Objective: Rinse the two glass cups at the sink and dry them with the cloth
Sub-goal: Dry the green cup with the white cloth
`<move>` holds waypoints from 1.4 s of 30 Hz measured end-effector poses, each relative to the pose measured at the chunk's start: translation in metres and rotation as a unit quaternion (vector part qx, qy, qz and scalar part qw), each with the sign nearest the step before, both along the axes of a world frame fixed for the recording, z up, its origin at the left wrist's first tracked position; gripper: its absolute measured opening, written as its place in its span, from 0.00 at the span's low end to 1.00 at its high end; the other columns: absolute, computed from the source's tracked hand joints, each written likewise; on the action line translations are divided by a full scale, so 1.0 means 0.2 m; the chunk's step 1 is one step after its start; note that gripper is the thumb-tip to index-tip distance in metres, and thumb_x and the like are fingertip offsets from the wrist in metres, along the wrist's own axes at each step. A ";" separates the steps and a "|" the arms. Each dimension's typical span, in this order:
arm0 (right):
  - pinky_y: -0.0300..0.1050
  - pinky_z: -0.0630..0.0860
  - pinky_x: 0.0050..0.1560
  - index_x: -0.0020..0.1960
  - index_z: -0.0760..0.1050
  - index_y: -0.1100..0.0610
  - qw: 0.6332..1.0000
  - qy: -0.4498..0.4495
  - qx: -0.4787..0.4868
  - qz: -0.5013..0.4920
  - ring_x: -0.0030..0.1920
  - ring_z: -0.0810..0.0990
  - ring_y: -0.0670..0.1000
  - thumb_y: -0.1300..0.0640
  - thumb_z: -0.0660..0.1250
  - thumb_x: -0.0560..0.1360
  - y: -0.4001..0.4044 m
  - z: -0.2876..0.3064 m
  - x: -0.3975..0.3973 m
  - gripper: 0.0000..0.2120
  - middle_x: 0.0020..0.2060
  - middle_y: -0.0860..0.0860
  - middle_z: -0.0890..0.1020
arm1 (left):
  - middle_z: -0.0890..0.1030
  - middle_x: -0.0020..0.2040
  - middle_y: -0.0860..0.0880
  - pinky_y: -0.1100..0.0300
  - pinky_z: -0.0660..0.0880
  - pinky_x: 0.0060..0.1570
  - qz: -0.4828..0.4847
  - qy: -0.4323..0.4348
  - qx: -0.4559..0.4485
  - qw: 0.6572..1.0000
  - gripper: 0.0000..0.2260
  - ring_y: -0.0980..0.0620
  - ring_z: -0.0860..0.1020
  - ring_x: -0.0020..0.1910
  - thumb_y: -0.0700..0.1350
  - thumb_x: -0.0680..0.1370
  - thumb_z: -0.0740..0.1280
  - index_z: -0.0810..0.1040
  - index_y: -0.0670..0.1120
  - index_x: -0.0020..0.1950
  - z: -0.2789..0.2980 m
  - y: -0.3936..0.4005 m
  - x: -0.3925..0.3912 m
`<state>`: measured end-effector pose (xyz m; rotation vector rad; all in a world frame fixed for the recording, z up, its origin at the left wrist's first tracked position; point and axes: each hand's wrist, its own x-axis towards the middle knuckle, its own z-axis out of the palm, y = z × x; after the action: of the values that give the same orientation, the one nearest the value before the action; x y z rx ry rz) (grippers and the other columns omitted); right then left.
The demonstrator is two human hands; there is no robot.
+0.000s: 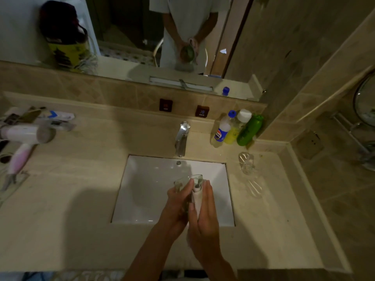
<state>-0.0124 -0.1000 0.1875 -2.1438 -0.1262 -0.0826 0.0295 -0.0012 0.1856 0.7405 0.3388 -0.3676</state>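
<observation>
Over the front of the white sink (142, 189), my left hand (176, 201) grips a clear glass cup (181, 182) tilted away from me. My right hand (203, 211) holds a pale cloth (196, 194) against the cup, part of the cloth tucked into its mouth. A second glass cup (246, 162) stands on the counter to the right of the sink, apart from both hands. No water runs from the chrome tap (181, 138).
Several bottles (235, 128) stand behind the second cup at the back right. A hair dryer (24, 138) and small items lie on the left counter. A mirror (132, 37) spans the back wall. A clear soap dish (254, 188) lies right of the sink.
</observation>
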 end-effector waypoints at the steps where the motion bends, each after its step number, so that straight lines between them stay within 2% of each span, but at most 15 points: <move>1: 0.29 0.54 0.75 0.79 0.48 0.37 1.000 0.002 0.004 -0.005 0.78 0.55 0.36 0.40 0.51 0.83 0.00 0.00 0.00 0.26 0.78 0.34 0.56 | 0.80 0.64 0.33 0.50 0.81 0.55 0.001 0.000 0.009 1.000 0.29 0.40 0.82 0.59 0.53 0.75 0.75 0.77 0.35 0.68 0.00 0.00 0.00; 5: 0.40 0.63 0.75 0.78 0.54 0.36 0.993 0.068 0.083 -0.040 0.76 0.63 0.39 0.37 0.51 0.81 -0.01 0.08 0.12 0.26 0.77 0.37 0.62 | 0.78 0.66 0.31 0.48 0.78 0.61 -0.024 -0.015 -0.022 0.999 0.25 0.37 0.80 0.64 0.55 0.81 0.69 0.77 0.36 0.68 -0.02 0.01 -0.01; 7: 0.41 0.77 0.62 0.72 0.68 0.39 0.978 0.142 0.142 -0.060 0.63 0.79 0.40 0.36 0.54 0.79 -0.07 0.16 0.23 0.23 0.67 0.45 0.78 | 0.77 0.67 0.32 0.45 0.74 0.66 -0.060 -0.037 -0.040 0.997 0.25 0.37 0.78 0.66 0.56 0.84 0.62 0.76 0.37 0.69 -0.01 0.03 -0.01; 10: 0.42 0.81 0.51 0.56 0.79 0.42 0.965 0.216 0.138 -0.057 0.49 0.85 0.46 0.41 0.56 0.82 -0.12 0.26 0.35 0.14 0.50 0.49 0.86 | 0.76 0.69 0.34 0.43 0.71 0.70 -0.071 -0.039 -0.080 0.994 0.23 0.38 0.75 0.69 0.55 0.86 0.57 0.75 0.39 0.71 0.00 0.05 -0.01; 13: 0.38 0.77 0.57 0.65 0.74 0.39 0.969 0.215 0.116 -0.031 0.59 0.82 0.46 0.36 0.55 0.80 -0.09 0.25 0.31 0.19 0.58 0.42 0.84 | 0.85 0.59 0.41 0.50 0.80 0.57 -0.048 -0.017 -0.087 0.995 0.22 0.45 0.83 0.59 0.55 0.80 0.67 0.79 0.41 0.67 0.05 0.03 0.00; 16: 0.46 0.66 0.74 0.77 0.53 0.32 0.988 0.131 0.078 -0.020 0.74 0.67 0.41 0.27 0.50 0.76 -0.04 0.17 0.18 0.31 0.76 0.36 0.65 | 0.86 0.53 0.41 0.55 0.83 0.44 -0.011 0.016 -0.065 0.998 0.26 0.46 0.86 0.49 0.55 0.74 0.74 0.78 0.39 0.64 0.02 0.00 -0.01; 20: 0.42 0.59 0.78 0.80 0.48 0.38 0.999 -0.009 0.026 -0.043 0.79 0.56 0.41 0.39 0.51 0.82 0.06 0.07 0.01 0.28 0.79 0.36 0.56 | 0.83 0.42 0.41 0.59 0.81 0.34 0.002 0.008 -0.047 0.999 0.20 0.49 0.83 0.36 0.50 0.81 0.67 0.76 0.34 0.64 0.02 0.00 -0.03; 23: 0.47 0.63 0.77 0.79 0.54 0.45 0.992 -0.039 0.026 -0.116 0.78 0.60 0.45 0.47 0.55 0.84 0.10 0.06 -0.03 0.25 0.79 0.44 0.61 | 0.81 0.48 0.34 0.51 0.80 0.48 0.001 0.010 0.015 1.000 0.21 0.42 0.82 0.44 0.52 0.80 0.68 0.79 0.34 0.61 0.02 0.00 -0.04; 26: 0.47 0.68 0.74 0.77 0.59 0.39 0.974 0.103 0.144 -0.139 0.74 0.69 0.46 0.37 0.53 0.79 0.09 0.16 0.08 0.27 0.75 0.45 0.69 | 0.81 0.55 0.28 0.40 0.75 0.61 -0.027 -0.008 0.080 0.996 0.24 0.33 0.81 0.53 0.57 0.76 0.70 0.83 0.36 0.57 0.08 0.01 -0.03; 30: 0.44 0.81 0.55 0.65 0.76 0.47 0.969 0.160 0.137 -0.126 0.53 0.83 0.43 0.39 0.55 0.82 -0.02 0.30 0.24 0.20 0.53 0.45 0.85 | 0.85 0.55 0.35 0.39 0.79 0.61 -0.105 -0.014 0.118 0.987 0.25 0.37 0.83 0.57 0.65 0.68 0.73 0.86 0.47 0.53 0.17 0.02 -0.02; 33: 0.37 0.74 0.38 0.49 0.79 0.46 0.974 0.166 0.112 -0.107 0.39 0.83 0.37 0.43 0.57 0.82 -0.09 0.38 0.30 0.14 0.39 0.40 0.85 | 0.84 0.60 0.39 0.41 0.79 0.60 -0.156 0.007 0.057 0.986 0.20 0.39 0.83 0.60 0.58 0.76 0.71 0.83 0.48 0.62 0.19 0.04 -0.04; 35: 0.35 0.71 0.42 0.54 0.77 0.44 0.974 0.185 0.095 -0.085 0.42 0.81 0.36 0.42 0.58 0.81 -0.12 0.44 0.33 0.11 0.44 0.41 0.83 | 0.82 0.63 0.42 0.39 0.79 0.58 -0.194 -0.008 0.014 0.981 0.17 0.38 0.81 0.63 0.45 0.78 0.73 0.79 0.53 0.67 0.16 0.06 -0.05; 36: 0.35 0.70 0.45 0.57 0.76 0.44 0.976 0.194 0.078 -0.067 0.46 0.79 0.36 0.41 0.59 0.81 -0.14 0.47 0.34 0.12 0.49 0.39 0.78 | 0.82 0.65 0.44 0.40 0.80 0.56 -0.204 -0.028 0.016 0.978 0.25 0.40 0.81 0.63 0.41 0.74 0.78 0.77 0.56 0.68 0.15 0.08 -0.05; 38: 0.36 0.70 0.51 0.59 0.76 0.44 0.980 0.186 0.050 -0.044 0.53 0.76 0.37 0.38 0.61 0.79 -0.15 0.51 0.34 0.15 0.53 0.41 0.73 | 0.83 0.64 0.45 0.42 0.80 0.55 -0.213 -0.012 -0.003 0.977 0.29 0.42 0.82 0.62 0.51 0.68 0.82 0.79 0.55 0.67 0.19 0.09 -0.05; 42: 0.38 0.77 0.47 0.48 0.76 0.50 0.987 0.136 0.076 -0.035 0.45 0.82 0.47 0.27 0.58 0.73 -0.16 0.56 0.22 0.26 0.43 0.48 0.83 | 0.87 0.49 0.46 0.50 0.81 0.47 -0.221 0.035 -0.027 0.974 0.26 0.48 0.86 0.46 0.67 0.67 0.76 0.87 0.48 0.53 0.21 0.09 -0.01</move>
<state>0.0313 -0.1325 0.2990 -1.9862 0.1108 0.1544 0.0266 0.0177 0.2283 0.7482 0.2270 -0.8221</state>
